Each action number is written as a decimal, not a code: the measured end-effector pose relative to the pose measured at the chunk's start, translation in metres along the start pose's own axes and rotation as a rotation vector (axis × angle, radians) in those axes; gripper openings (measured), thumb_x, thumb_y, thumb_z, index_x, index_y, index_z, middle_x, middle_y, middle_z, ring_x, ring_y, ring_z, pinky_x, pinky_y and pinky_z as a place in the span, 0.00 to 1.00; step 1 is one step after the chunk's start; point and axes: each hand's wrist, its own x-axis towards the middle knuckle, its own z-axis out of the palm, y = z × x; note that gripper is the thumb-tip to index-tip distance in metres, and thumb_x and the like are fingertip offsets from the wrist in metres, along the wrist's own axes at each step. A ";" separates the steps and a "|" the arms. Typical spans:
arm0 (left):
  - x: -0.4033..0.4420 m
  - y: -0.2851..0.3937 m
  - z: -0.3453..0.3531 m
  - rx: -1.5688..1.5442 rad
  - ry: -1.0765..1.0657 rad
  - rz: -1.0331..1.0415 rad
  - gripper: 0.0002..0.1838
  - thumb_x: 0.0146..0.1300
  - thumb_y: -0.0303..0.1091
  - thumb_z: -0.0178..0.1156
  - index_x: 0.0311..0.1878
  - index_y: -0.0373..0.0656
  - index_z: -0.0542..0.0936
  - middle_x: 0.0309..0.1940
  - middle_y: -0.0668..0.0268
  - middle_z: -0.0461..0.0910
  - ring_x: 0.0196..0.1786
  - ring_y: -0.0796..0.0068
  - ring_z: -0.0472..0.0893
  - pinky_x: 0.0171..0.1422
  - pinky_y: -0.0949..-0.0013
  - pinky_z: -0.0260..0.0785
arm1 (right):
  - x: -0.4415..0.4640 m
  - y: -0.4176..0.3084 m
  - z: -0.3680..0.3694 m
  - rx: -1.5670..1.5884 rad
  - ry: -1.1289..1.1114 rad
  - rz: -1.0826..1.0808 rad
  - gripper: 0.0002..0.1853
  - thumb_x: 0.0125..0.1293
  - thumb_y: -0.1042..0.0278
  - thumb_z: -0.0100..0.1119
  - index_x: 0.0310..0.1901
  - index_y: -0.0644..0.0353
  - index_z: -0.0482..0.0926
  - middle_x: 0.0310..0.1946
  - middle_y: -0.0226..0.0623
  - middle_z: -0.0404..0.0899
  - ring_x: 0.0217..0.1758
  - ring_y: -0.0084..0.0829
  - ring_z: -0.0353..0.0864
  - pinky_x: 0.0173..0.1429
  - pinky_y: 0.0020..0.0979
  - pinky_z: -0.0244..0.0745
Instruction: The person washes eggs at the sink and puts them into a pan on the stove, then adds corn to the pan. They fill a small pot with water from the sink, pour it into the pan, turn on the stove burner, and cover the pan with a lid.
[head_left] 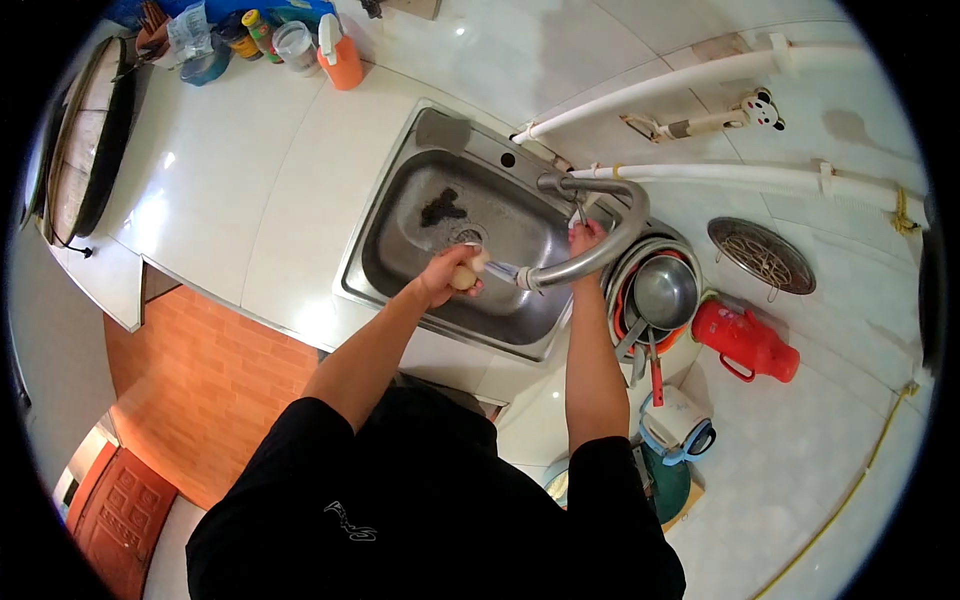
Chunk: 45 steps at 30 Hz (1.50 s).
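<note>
Over the sink [390,290], my left hand [440,278] is closed around a pale, rounded vegetable [463,278]; its exact kind is unclear. The end of the curved metal faucet [610,255] points at that hand, with what looks like water running from it. My right hand [587,237] is at the faucet's base, fingers closed on the faucet handle [580,210]. A dark, wet clump [442,207] lies on the sink bottom beside the drain [466,236].
Nested pots and basins [665,290] stand right of the sink, near a red thermos [745,340]. An orange spray bottle [340,62] and several jars line the back of the white counter [220,170]. White pipes [700,175] run along the wall.
</note>
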 end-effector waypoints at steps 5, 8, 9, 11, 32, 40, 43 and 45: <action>-0.010 0.009 -0.002 0.006 -0.014 -0.031 0.17 0.68 0.49 0.55 0.46 0.44 0.73 0.31 0.66 0.75 0.28 0.73 0.79 0.27 0.71 0.73 | -0.006 -0.022 0.009 0.262 0.039 0.240 0.13 0.59 0.78 0.57 0.46 0.68 0.71 0.32 0.39 0.76 0.29 0.28 0.77 0.36 0.26 0.74; -0.015 0.013 -0.006 0.061 -0.018 -0.024 0.19 0.68 0.50 0.56 0.47 0.43 0.73 0.30 0.65 0.75 0.27 0.73 0.79 0.27 0.70 0.74 | -0.010 -0.016 0.017 0.260 0.074 0.181 0.13 0.59 0.79 0.57 0.45 0.66 0.69 0.31 0.39 0.75 0.28 0.30 0.77 0.35 0.28 0.75; -0.017 0.014 -0.008 0.064 -0.020 -0.022 0.19 0.68 0.50 0.56 0.47 0.43 0.73 0.30 0.65 0.75 0.27 0.73 0.79 0.27 0.70 0.74 | -0.006 -0.007 0.018 0.164 0.039 0.135 0.13 0.59 0.77 0.58 0.45 0.67 0.69 0.31 0.39 0.75 0.30 0.31 0.78 0.37 0.30 0.77; -0.022 0.013 -0.013 0.101 0.058 0.015 0.18 0.69 0.49 0.55 0.47 0.42 0.73 0.31 0.64 0.75 0.26 0.72 0.79 0.27 0.69 0.74 | -0.008 -0.002 0.011 0.059 -0.018 0.105 0.16 0.62 0.74 0.59 0.49 0.69 0.69 0.34 0.42 0.76 0.36 0.35 0.80 0.46 0.31 0.78; -0.098 0.006 0.043 0.347 -0.059 -0.060 0.22 0.72 0.55 0.46 0.46 0.45 0.76 0.35 0.67 0.80 0.33 0.73 0.79 0.33 0.69 0.72 | -0.238 -0.147 0.023 0.508 -0.416 0.284 0.17 0.68 0.64 0.62 0.53 0.66 0.76 0.42 0.35 0.81 0.44 0.23 0.79 0.47 0.26 0.76; -0.091 0.019 0.049 1.201 0.214 -0.064 0.23 0.60 0.52 0.65 0.43 0.38 0.80 0.35 0.62 0.77 0.36 0.69 0.80 0.38 0.65 0.74 | -0.240 -0.124 -0.022 -0.091 -0.026 -0.043 0.08 0.54 0.74 0.64 0.30 0.63 0.74 0.31 0.45 0.76 0.36 0.44 0.76 0.41 0.38 0.71; -0.101 0.019 0.081 1.783 0.289 0.502 0.28 0.54 0.54 0.68 0.47 0.39 0.82 0.48 0.51 0.73 0.51 0.52 0.77 0.54 0.56 0.71 | -0.228 -0.164 -0.081 -0.220 0.164 -0.337 0.11 0.50 0.75 0.65 0.26 0.62 0.69 0.28 0.43 0.73 0.36 0.44 0.74 0.39 0.40 0.69; -0.094 0.015 0.085 1.820 0.312 0.465 0.28 0.54 0.55 0.67 0.48 0.39 0.82 0.48 0.52 0.74 0.51 0.52 0.77 0.55 0.55 0.71 | -0.220 -0.144 -0.080 -0.302 0.051 -0.310 0.09 0.51 0.75 0.64 0.31 0.62 0.72 0.33 0.44 0.75 0.42 0.44 0.75 0.44 0.40 0.70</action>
